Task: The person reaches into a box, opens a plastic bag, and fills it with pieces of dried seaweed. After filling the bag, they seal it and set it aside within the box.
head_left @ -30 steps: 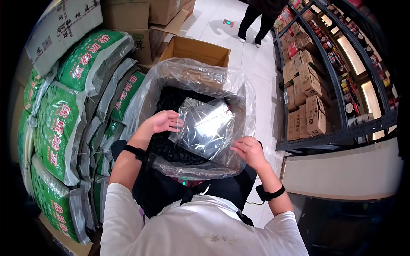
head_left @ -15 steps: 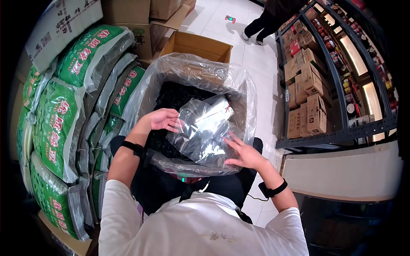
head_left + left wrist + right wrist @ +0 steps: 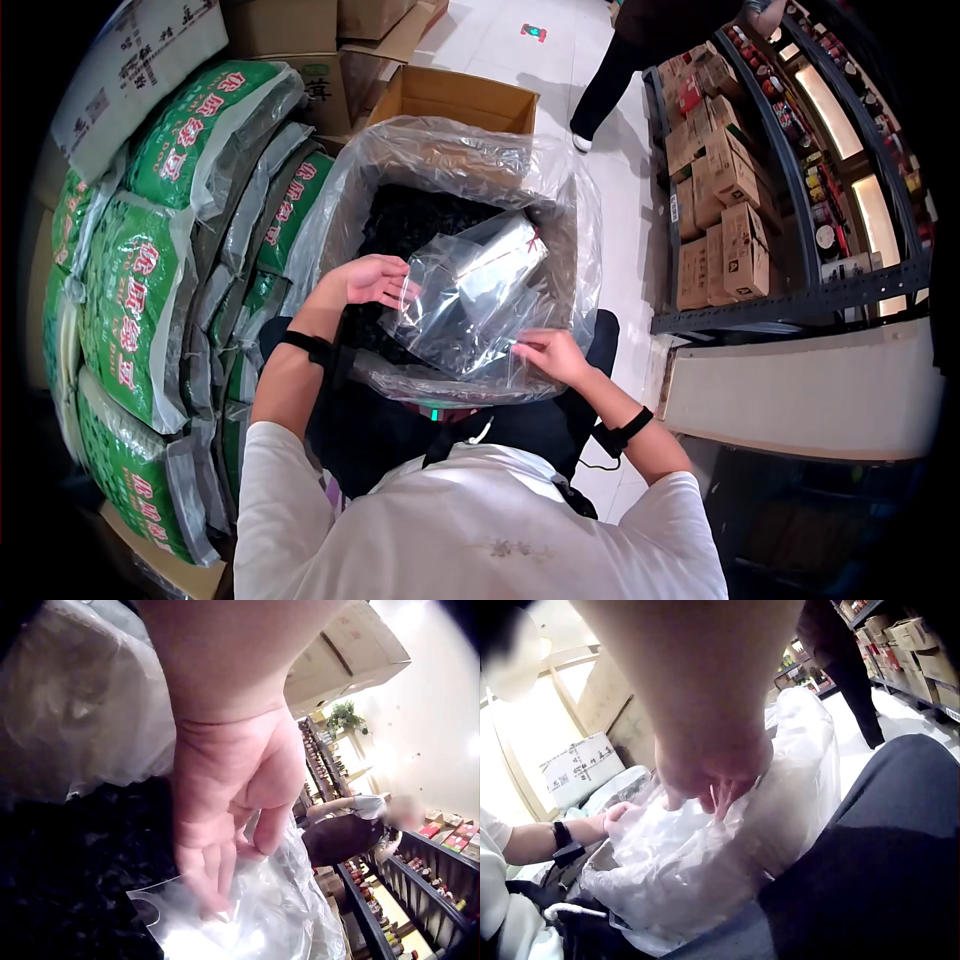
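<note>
A clear, shiny plastic bag [image 3: 455, 310] with a red mark near its top lies over black, flaky goods [image 3: 410, 225] in a carton lined with clear film [image 3: 350, 165]. The left hand [image 3: 375, 280] holds the bag's left edge; in the left wrist view, the fingers of this hand [image 3: 232, 795] reach down onto the glossy film, thumb beside them. At the bag's lower right, the right hand [image 3: 552, 355] pinches the plastic. Gathered film [image 3: 721, 806] shows between the right hand's fingers [image 3: 709, 769] in the right wrist view. Its fingertips are partly hidden there.
Green printed sacks [image 3: 140, 300] are stacked at the left, under a white box [image 3: 140, 80]. An open brown carton [image 3: 455, 100] stands behind the lined one. Shelving with boxes [image 3: 740, 255] lines the right side; a person in dark clothes [image 3: 650, 50] is beside it.
The right hand moved from the bag's right side, spread its fingers, then closed them on its lower right. The left hand has barely shifted. The other person has come nearer along the shelving.
</note>
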